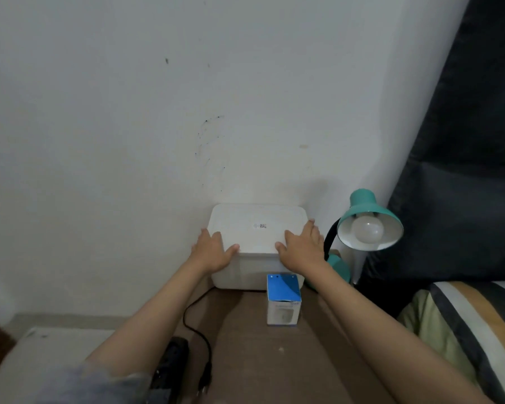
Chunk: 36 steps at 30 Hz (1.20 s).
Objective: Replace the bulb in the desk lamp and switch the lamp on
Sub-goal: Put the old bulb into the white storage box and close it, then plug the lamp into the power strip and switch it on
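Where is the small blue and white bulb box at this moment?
In the head view, the bulb box stands on the brown table, right of centre, directly before the white container and left of the teal lamp.

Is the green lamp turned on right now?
Off. The bulb inside the green lamp shade looks dull white, with no glow, and its plug lies loose on the table.

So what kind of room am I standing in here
Most likely a bedroom corner. A striped pillow or bedding lies at the right, a dark curtain hangs beside it, and a teal gooseneck desk lamp stands on a small brown table against a plain white wall, like a nightstand.
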Available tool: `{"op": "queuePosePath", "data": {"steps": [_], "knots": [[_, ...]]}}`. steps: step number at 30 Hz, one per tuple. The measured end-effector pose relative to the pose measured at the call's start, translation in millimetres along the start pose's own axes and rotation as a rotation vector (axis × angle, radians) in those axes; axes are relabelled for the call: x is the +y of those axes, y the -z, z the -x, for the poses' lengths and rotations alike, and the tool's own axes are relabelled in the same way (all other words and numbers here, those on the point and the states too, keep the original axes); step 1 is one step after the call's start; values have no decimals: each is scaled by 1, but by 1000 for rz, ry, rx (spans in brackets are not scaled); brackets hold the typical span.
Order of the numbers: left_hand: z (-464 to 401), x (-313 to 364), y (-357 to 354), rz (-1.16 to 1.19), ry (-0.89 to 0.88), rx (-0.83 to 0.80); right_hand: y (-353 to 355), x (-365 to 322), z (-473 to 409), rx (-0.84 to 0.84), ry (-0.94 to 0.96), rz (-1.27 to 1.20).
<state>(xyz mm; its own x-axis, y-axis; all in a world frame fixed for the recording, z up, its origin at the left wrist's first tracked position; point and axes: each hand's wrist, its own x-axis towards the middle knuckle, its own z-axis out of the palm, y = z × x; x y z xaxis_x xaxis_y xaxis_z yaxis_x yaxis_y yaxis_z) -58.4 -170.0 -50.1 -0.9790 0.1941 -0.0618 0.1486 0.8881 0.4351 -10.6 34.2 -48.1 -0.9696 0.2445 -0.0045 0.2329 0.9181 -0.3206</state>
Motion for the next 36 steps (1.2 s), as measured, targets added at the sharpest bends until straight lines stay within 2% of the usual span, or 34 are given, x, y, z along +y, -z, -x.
{"op": "queuePosePath", "data": {"steps": [2,4,6,8,14,16,24,27,31,36], "knots": [[23,-8,-4,173,-54,93,-6,-11,21,124,112,-62],[59,-22,-13,292,-105,214,-19,-22,49,225,279,-234],[96,-42,-28,301,-98,265,-39,-32,80,199,382,-365],[133,-64,-44,269,-39,251,-62,-39,106,75,403,-433],[224,-115,-85,289,87,267,-121,-48,166,-295,188,-573],[242,-123,-93,285,92,290,-133,-52,175,-352,110,-623],[255,-123,-110,206,118,427,-160,-77,177,-295,-12,-619],[255,-122,-112,209,155,458,-168,-82,173,-305,-120,-666],[257,-121,-113,189,168,479,-168,-80,169,-334,-247,-882],[258,-121,-116,165,180,475,-149,-77,166,-361,-198,-1093]]}}
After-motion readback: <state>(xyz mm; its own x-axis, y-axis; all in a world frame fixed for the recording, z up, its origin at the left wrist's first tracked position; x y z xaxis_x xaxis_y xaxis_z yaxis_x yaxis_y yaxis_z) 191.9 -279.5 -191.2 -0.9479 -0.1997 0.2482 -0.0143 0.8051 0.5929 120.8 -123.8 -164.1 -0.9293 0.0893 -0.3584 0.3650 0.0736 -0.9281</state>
